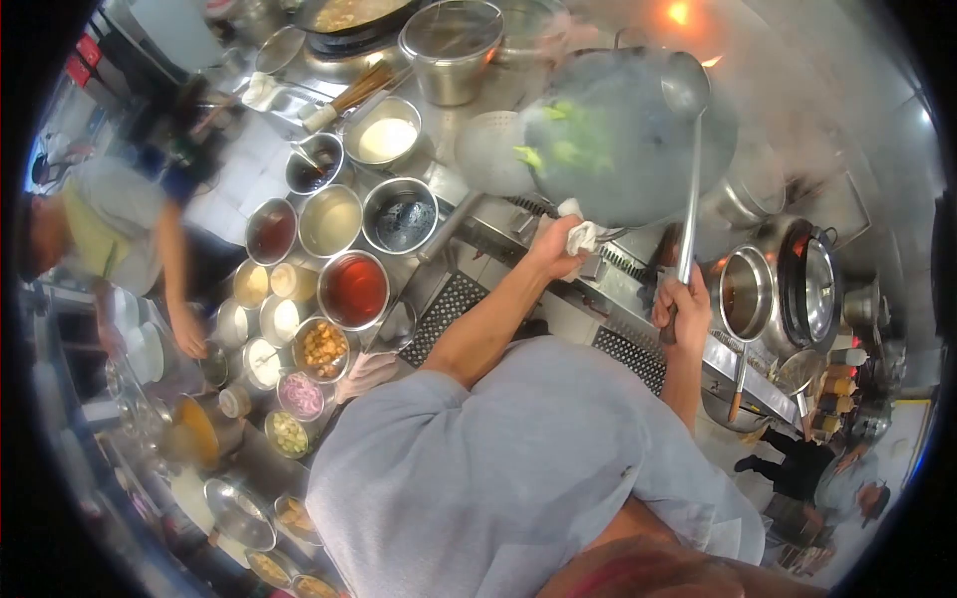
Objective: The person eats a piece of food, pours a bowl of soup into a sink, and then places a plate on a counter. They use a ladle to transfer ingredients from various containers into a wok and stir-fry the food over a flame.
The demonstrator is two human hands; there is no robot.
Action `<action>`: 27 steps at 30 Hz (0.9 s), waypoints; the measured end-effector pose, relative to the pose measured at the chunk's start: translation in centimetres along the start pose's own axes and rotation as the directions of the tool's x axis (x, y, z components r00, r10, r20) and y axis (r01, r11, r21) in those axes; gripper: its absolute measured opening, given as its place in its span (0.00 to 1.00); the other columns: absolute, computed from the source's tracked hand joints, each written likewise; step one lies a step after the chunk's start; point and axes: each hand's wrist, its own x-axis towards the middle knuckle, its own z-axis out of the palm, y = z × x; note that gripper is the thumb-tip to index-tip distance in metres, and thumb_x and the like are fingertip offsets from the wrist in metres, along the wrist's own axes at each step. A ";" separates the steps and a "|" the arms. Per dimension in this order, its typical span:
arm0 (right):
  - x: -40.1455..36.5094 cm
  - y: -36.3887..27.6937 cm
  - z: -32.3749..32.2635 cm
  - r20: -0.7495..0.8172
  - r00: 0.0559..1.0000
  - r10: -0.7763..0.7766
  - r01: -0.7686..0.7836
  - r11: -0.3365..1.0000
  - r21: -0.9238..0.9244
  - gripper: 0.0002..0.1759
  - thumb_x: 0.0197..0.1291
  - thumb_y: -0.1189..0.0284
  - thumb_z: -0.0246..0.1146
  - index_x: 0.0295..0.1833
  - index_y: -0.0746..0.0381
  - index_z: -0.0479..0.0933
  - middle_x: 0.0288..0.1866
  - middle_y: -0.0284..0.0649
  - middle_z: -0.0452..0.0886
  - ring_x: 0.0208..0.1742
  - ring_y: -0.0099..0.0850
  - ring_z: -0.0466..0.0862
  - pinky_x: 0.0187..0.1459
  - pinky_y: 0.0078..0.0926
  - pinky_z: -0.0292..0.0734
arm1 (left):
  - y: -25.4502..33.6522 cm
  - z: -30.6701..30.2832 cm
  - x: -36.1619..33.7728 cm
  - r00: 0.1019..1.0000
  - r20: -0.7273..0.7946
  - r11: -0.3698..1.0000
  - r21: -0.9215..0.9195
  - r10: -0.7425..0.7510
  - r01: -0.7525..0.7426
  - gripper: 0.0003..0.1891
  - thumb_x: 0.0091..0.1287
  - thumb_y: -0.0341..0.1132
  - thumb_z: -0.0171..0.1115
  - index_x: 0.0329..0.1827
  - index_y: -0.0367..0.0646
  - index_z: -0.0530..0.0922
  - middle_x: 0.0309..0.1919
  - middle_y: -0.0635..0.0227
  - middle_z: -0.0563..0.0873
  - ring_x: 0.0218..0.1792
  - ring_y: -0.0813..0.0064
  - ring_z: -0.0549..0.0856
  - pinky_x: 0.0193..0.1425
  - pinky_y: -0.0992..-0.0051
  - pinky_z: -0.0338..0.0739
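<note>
My left hand [560, 246] is closed around a white cloth [582, 237] at the near edge of a large wok [638, 179]. Green leafy pieces [570, 140] lie in the wok's left part, blurred by steam. My right hand [684, 311] grips the handle of a long metal ladle [690, 199], whose bowl is over the wok's upper right. Flame glows behind the wok. The wok's handle is hidden by the cloth and my left hand.
Metal bowls of sauces and chopped ingredients, one with red liquid [354, 289], stand at left. A strainer [495, 151] is beside the wok. Right of my right hand is a pot [745, 291]. A person [115, 214] is at far left; others stand at lower right.
</note>
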 end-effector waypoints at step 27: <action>0.6 -5.2 8.3 0.191 0.980 -0.061 -0.001 0.951 0.308 0.25 0.62 0.77 0.55 0.65 0.70 0.64 0.21 0.35 0.68 0.12 0.21 0.65 0.15 0.19 0.62 | 0.9 9.7 -4.9 0.961 0.057 0.961 -0.040 -0.272 0.274 0.18 0.69 0.50 0.49 0.42 0.43 0.76 0.32 0.61 0.80 0.25 0.69 0.77 0.13 0.82 0.60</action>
